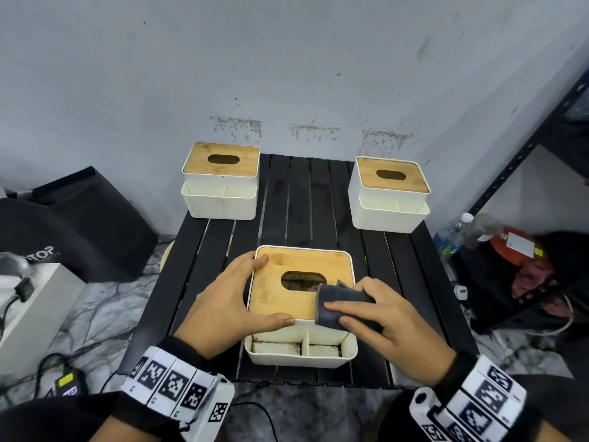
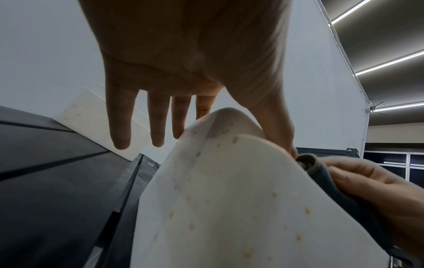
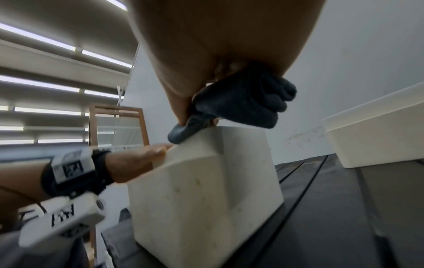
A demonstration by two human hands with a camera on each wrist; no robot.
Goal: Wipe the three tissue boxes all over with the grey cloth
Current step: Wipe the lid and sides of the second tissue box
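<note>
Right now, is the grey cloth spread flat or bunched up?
Bunched up: the grey cloth is a rolled wad in the right hand, at the near tissue box.

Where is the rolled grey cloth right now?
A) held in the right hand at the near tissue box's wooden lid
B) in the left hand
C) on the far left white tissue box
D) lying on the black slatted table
A: the right hand grips the rolled grey cloth at the near white tissue box's wooden lid, while the left hand steadies that box.

Partial white lettering "TOP" showing on black bag (image 1: 79, 224) at left, first letters being cut off. Label on orange-lidded jar (image 1: 518, 247) staying too small to read. Wristband markers carrying patterns, no words.
</note>
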